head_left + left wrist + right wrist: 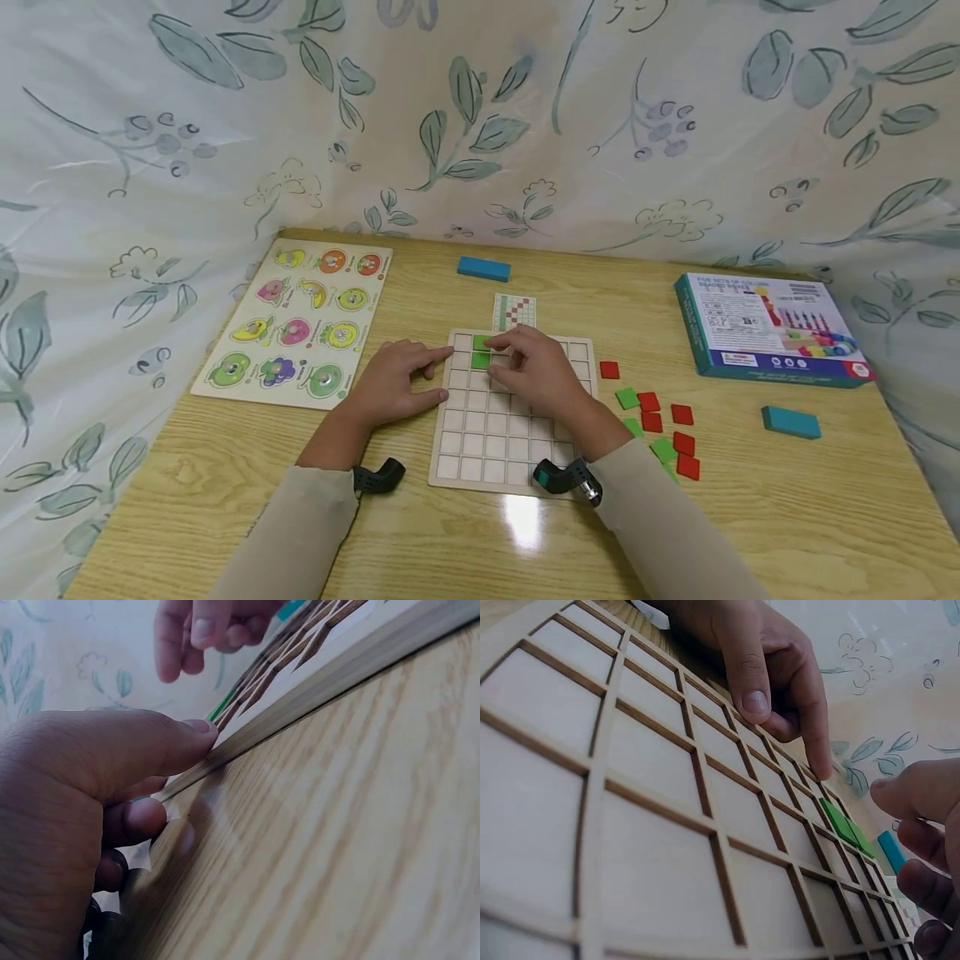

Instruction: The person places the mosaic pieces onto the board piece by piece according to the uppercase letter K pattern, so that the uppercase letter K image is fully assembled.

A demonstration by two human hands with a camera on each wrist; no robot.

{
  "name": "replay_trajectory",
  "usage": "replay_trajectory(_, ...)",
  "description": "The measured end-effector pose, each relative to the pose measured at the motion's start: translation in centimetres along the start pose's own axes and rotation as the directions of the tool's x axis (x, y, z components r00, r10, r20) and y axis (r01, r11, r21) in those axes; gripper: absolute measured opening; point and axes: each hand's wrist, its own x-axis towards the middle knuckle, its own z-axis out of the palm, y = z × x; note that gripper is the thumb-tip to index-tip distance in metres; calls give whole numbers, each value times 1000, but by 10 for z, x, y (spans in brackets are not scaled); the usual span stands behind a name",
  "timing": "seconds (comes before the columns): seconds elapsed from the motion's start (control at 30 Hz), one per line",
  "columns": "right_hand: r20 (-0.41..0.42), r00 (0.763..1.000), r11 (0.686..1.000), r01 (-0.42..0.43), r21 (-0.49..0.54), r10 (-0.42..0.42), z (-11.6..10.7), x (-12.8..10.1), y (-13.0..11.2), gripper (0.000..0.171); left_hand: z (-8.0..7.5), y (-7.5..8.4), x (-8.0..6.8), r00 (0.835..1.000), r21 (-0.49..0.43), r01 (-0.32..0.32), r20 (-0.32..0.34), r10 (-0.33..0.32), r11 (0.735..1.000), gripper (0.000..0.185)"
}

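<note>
The grid board lies flat on the worktop, directly under and between both hands. The left hand rests at the board's left edge, fingers stretched out and relaxed; its index finger reaches onto the top-left corner of the frame, and the thumb presses against the side of the board, as the left wrist view shows. It holds nothing.

The right hand hovers over the upper middle of the board with its fingers bent downward. Two green tiles sit in the grid cells just to the left of its fingertips, between the two hands, one above the other. Whether the right hand pinches a tile cannot be told: the fingertips hide whatever is under them, and the right wrist view shows only curled fingers beside the green tiles.

Just beyond the right hand lies a small pattern card, and farther beyond it a blue block. To the right of the right hand, loose red and green tiles lie scattered on the worktop, near the forearm. Well right of them sit another blue block and a toy box. Well left of the left hand lies a fruit puzzle board.
</note>
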Motion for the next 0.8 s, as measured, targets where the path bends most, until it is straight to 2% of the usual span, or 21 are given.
replay_trajectory(0.3,-10,1000,1000,-16,-5,16,-11,-14,5,36,0,1,0,1000,11,-3,2,3,1000,51)
replay_trajectory(0.6,-15,994,995,-104,-6,104,-29,-33,13,34,1,0,-1,1000,-5,-7,-5,7,1000,52)
replay_trajectory(0.8,-29,992,992,-124,17,125,-40,-45,18,33,2,-1,-2,1000,-8,-12,-12,12,1000,51)
